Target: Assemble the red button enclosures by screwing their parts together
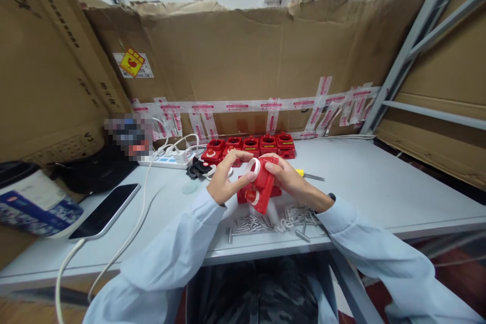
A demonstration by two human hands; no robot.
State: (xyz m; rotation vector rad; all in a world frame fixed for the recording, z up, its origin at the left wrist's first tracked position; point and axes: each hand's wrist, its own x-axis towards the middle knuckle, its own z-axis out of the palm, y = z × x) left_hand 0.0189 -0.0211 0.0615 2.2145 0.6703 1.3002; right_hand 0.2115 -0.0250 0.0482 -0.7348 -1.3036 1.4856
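My right hand (290, 180) grips a red plastic housing (268, 185), tilted above the table, with a small red knob in a white collar (252, 196) near its lower end. With thumb and fingers, my left hand (227, 178) pinches a white ring (257, 166) against the housing's round opening. Whether the ring is seated, I cannot tell. Another red part (277, 191) lies beneath, mostly covered. Closer to the table's front edge are loose screws (252, 224) and metal pins (302, 235). A screwdriver (314, 177) with a yellow handle lies beyond my right hand.
Several red housings (268, 146) stand in a row at the back, before a taped cardboard wall (235, 61). Black parts (197, 168), a power strip (167, 162) and cables lie to the left. A phone (108, 212) and a large cup (36, 207) are farther left.
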